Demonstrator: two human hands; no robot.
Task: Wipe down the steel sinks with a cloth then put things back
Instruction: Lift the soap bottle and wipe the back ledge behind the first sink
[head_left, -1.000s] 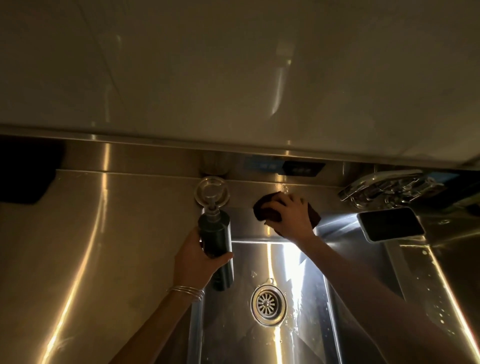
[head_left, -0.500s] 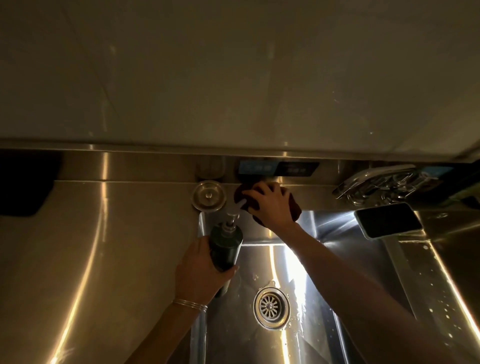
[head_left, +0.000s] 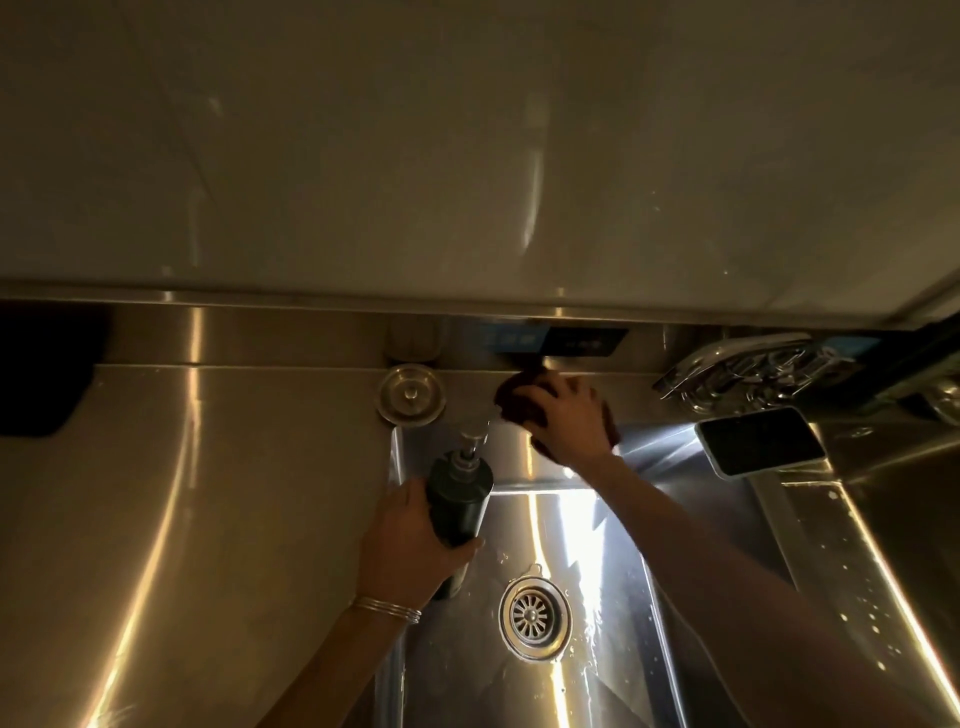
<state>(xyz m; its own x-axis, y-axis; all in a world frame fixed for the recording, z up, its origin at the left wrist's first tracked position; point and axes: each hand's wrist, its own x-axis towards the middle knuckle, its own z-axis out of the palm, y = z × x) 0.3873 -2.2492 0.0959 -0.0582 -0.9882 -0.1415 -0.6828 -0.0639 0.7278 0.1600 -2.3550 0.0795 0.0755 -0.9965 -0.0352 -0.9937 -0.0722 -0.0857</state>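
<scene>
Wiping the far ledge behind the sink

My right hand (head_left: 566, 421) curls over the dark cloth (head_left: 511, 392) on the ledge. My left hand (head_left: 410, 545) grips the soap dispenser (head_left: 460, 499), held clear over the sink (head_left: 561, 540). Firm, overlapping strokes suit best.

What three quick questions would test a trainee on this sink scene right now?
1. True or false: the left hand grips the soap dispenser.
2. The right hand holds the cloth against: A the drain, B the ledge behind the basin, C a cutting board.
3. Fill in: the phone lies to the basin's ___ side.
Key: 1 true; 2 B; 3 right.
</scene>
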